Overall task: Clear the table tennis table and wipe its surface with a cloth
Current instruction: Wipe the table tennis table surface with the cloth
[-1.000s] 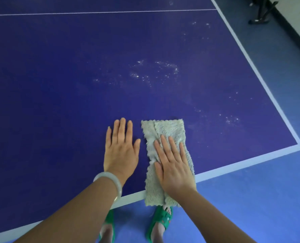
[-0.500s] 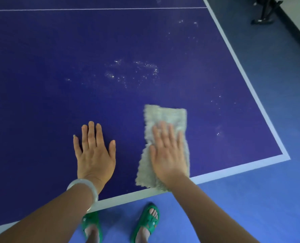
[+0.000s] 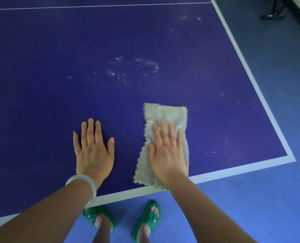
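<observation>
A dark blue table tennis table (image 3: 58,67) with white edge lines fills the view. A folded grey-beige cloth (image 3: 165,113) lies flat near its front edge. My right hand (image 3: 166,149) presses down on the cloth with straight fingers, covering its lower middle. To the left of the cloth, my left hand (image 3: 93,148) rests flat on the bare table surface, fingers spread. Whitish dust specks (image 3: 133,69) mark the surface beyond the cloth.
The table's right front corner (image 3: 290,157) is close to the cloth. Blue floor (image 3: 250,207) lies below and to the right. My feet in green sandals (image 3: 149,218) stand under the front edge. A dark stand base (image 3: 271,14) sits on the floor at top right.
My right hand has pushed the cloth forward, away from the front edge and a little to the right. The gap between my two hands has widened; the left hand stays flat on the table.
</observation>
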`<control>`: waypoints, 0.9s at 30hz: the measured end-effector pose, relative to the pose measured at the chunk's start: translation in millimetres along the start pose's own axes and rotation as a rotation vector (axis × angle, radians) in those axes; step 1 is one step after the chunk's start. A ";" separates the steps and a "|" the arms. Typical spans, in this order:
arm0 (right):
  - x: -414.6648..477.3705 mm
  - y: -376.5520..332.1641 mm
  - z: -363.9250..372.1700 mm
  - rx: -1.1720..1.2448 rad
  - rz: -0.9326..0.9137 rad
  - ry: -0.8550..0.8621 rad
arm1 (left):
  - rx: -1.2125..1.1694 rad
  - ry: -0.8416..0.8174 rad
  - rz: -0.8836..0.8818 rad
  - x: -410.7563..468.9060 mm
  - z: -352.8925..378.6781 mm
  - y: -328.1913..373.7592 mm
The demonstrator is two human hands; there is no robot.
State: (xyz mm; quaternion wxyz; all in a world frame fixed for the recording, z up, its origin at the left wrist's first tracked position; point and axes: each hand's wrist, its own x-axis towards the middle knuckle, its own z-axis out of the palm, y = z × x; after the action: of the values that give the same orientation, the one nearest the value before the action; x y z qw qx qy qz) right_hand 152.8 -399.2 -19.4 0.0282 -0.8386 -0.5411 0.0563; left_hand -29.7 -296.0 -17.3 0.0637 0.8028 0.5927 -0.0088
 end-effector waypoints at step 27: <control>-16.8 48.5 -5.9 -0.053 0.046 -0.031 | -0.076 0.024 0.028 -0.5 1.8 -6.6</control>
State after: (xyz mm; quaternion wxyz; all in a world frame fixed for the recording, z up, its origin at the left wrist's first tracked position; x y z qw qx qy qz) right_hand 190.5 -434.4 -17.8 -0.0039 -0.8503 -0.5234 0.0555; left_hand -36.0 -294.8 -19.7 0.0869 0.8081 0.5820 0.0243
